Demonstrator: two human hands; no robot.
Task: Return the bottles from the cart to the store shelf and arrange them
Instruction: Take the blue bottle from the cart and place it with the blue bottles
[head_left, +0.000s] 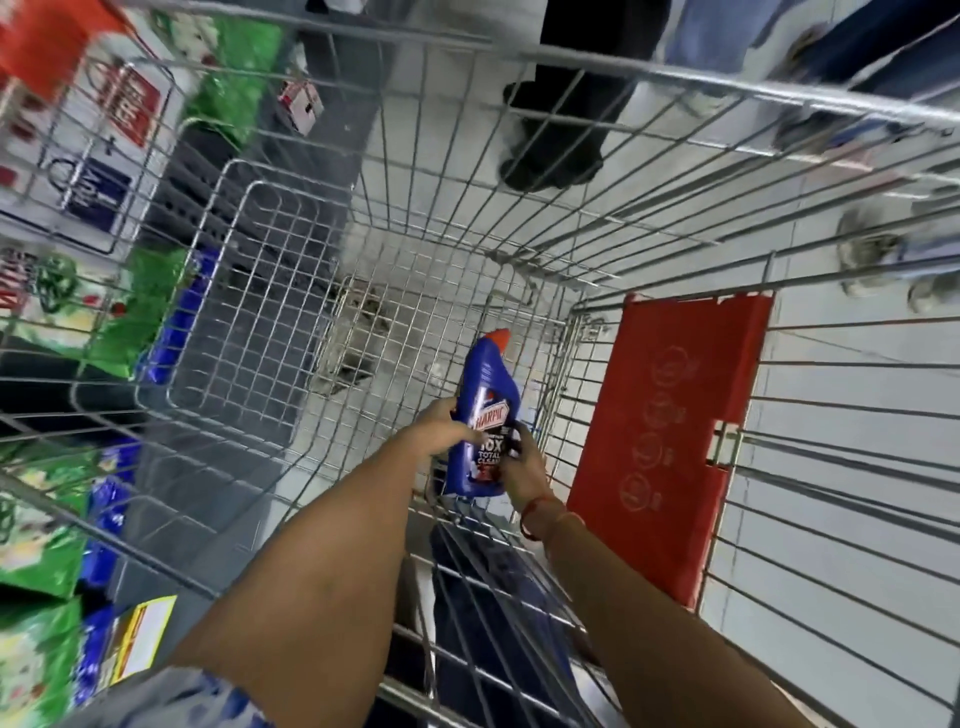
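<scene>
Hands (441, 423) and (524, 465) closed their grip on either side of the blue bottle (480, 415) low inside the cart (571, 57); lifting it straight up, clear of the wire wall, before turning to the shelf (78, 291) on the left looked wisest.

Blue bottle (480, 421) between my hands: label reads "HARPIC", below it "10X", then "TOTAL CLEAN", last word partly under my right hand (524, 467). Left hand (441, 426) covers label's left edge. Red flap (670, 441) right of my hands: round embossed symbols, unreadable. Red sign (127, 106) far up-left of my hands: white lettering, blurred. Yellow shelf tag (137, 639) left of my forearm: illegible.
</scene>
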